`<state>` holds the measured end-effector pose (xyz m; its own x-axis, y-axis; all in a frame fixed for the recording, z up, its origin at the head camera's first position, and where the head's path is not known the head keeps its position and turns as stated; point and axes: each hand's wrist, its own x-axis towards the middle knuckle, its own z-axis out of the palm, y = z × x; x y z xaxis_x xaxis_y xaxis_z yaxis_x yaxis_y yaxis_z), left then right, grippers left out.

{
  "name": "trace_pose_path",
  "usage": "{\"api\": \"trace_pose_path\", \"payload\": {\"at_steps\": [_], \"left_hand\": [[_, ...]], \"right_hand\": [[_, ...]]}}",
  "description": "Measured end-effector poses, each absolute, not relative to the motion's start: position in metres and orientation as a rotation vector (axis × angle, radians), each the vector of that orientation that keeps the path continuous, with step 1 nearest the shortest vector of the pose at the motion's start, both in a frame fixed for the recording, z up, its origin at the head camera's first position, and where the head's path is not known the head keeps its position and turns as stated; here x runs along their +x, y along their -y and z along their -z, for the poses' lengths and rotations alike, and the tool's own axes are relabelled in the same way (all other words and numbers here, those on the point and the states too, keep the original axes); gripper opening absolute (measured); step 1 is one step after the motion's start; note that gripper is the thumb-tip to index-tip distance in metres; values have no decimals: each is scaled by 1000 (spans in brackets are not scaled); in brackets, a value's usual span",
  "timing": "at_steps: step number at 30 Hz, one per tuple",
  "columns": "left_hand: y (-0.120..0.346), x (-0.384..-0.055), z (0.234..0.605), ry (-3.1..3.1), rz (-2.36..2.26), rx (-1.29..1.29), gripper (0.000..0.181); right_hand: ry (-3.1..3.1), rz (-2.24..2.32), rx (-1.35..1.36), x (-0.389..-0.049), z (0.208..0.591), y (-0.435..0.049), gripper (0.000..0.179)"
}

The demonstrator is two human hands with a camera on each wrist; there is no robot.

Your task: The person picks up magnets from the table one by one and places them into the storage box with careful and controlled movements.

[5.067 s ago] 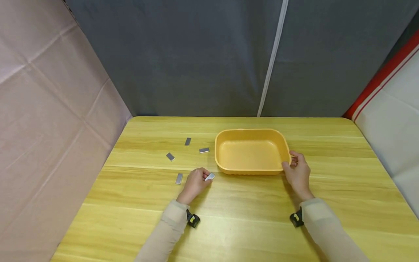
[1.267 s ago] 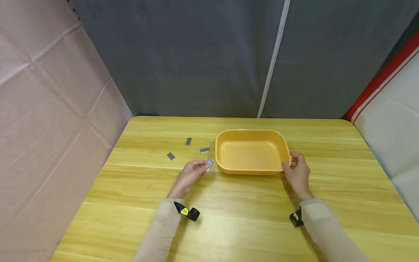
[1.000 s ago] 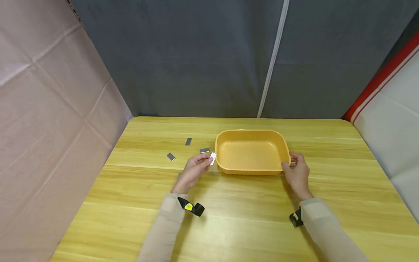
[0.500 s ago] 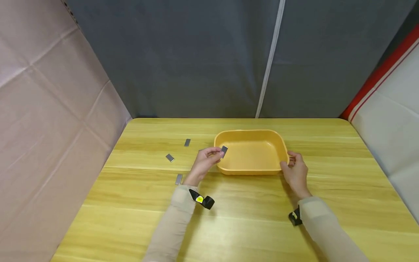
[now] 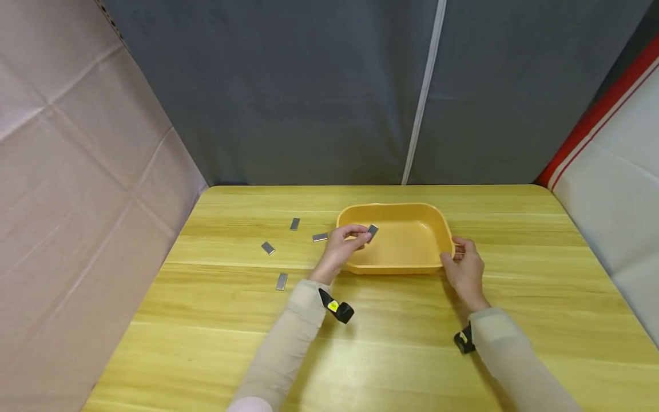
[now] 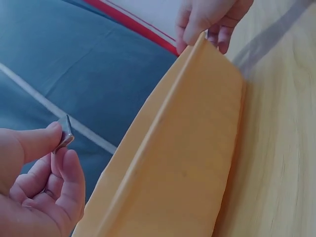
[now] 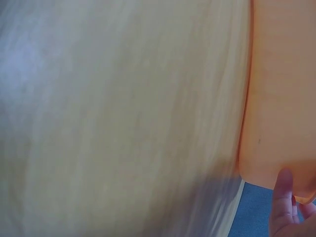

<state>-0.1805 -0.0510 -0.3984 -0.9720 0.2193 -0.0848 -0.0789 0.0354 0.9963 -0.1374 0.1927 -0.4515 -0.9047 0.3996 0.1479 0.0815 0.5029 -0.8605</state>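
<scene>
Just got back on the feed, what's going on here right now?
A person is working at a wooden table with both hands. The left hand pinches a small grey rectangular piece over the yellow container, not yet let go. The right hand grips the container at its right end. Four similar pieces lie apart on the table, left of the container.

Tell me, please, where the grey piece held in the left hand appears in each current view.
Head: the grey piece is just right of centre, pinched by the left hand.
Left wrist: the grey piece is at the left, about mid-height.
Right wrist: not in it.
Shared landmark: the yellow tray, right of centre, diagonal, and along the right edge, respectively.
</scene>
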Motion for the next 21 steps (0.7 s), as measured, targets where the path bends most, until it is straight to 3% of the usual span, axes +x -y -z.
{"api": "trace_pose_path", "payload": {"at_steps": [7, 15, 21], "left_hand": [[31, -170, 384, -2148, -1995, 171, 21], [9, -187, 412, -2217, -1834, 179, 20], [-2, -187, 413, -2211, -1810, 205, 18]], "right_hand": [[2423, -1361, -404, -137, 451, -193, 37], [2422, -1342, -401, -138, 451, -193, 37], [2416, -1352, -402, -138, 451, -192, 37]]}}
